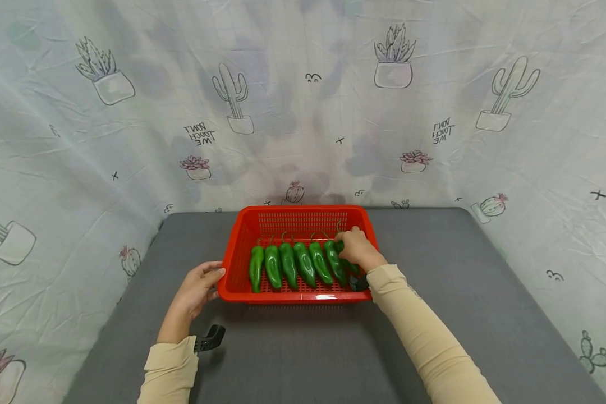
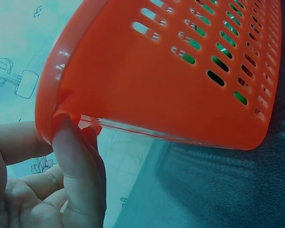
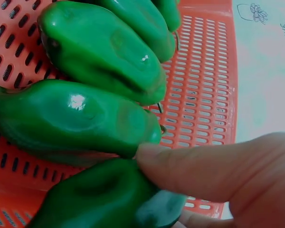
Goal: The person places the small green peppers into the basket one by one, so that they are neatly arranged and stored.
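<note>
A red plastic basket (image 1: 293,297) with slotted walls stands on the grey table. Inside it, several long green peppers (image 1: 304,265) lie side by side in a row, stems toward the far wall. My left hand (image 1: 197,289) pinches the rim at the basket's left side, the thumb and fingers on either face of it in the left wrist view. At the right end of the row, my right hand (image 1: 359,248) reaches into the basket and grips the last green pepper (image 3: 109,199) by its stem end. The thumb lies right against the neighbouring pepper (image 3: 80,114). My hand hides part of the gripped pepper.
The grey tabletop (image 1: 293,359) extends in front of the basket and to both sides. Behind it hangs a pale curtain (image 1: 303,112) printed with cacti. A black wrist mount (image 1: 211,338) juts out from the left sleeve.
</note>
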{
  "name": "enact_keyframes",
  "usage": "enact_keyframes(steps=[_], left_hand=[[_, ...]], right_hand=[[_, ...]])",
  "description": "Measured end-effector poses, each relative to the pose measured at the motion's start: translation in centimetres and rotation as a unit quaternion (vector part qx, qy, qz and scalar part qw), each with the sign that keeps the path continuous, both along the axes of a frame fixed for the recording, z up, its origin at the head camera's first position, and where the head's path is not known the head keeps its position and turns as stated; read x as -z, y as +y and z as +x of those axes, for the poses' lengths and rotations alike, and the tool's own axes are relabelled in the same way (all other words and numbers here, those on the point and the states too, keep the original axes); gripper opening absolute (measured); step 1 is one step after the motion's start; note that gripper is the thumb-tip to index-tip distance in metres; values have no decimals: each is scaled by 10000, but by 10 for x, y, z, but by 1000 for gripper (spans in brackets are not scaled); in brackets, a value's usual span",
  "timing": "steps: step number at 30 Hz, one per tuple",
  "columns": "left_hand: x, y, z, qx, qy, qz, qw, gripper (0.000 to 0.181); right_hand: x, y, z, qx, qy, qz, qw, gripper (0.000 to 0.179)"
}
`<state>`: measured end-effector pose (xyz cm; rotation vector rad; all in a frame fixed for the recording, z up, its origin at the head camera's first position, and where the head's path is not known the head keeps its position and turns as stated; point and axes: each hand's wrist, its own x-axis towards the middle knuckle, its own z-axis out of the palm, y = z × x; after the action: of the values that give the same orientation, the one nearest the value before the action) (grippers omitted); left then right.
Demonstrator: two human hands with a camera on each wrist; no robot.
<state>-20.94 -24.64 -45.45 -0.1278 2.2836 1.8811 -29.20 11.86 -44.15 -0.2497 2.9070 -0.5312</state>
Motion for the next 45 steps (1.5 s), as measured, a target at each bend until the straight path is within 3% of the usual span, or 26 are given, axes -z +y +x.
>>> enact_keyframes(steps=[13,18,22,25,27,31,35,38,39,41,45], left_hand=[[0,0,0,-17,11,8,10000,49],[0,-1,-1,4,2,-21,10000,51],[0,-2,-2,-3,-22,-4,10000,51],[-1,-2,-3,13,-23,-3,10000,50],[-1,-2,-4,36,-5,-14,10000,50],[-3,-2,-5,70,62,-40,9999,49],[-3,-1,-3,78,81,-76,9999,48],[-3,0,-3,68,122,-118,9998,46],[-3,0,-3,73,154,-145,9997,46],[-3,1,-3,72,191,-181,9996,45],[-3,2,-3,63,223,-261,9994,44]], right_hand=[[1,-1,-2,-438,-415,384,9974,47],[-5,6,-4,-389,-62,-307,9988,46],[-15,18,-3,-174,256,-1254,9916,48],[-25,33,2,128,502,-2056,9773,49],[-31,44,8,300,763,-2634,9612,49],[-33,67,26,665,1541,-3701,9137,44],[-25,84,47,1196,2010,-4506,8616,36],[-15,92,61,1611,2138,-4746,8385,35],[-11,94,65,1708,2152,-4749,8361,34],[-3,97,73,1823,2142,-4588,8428,34],[11,100,84,1814,2167,-4010,8714,34]])
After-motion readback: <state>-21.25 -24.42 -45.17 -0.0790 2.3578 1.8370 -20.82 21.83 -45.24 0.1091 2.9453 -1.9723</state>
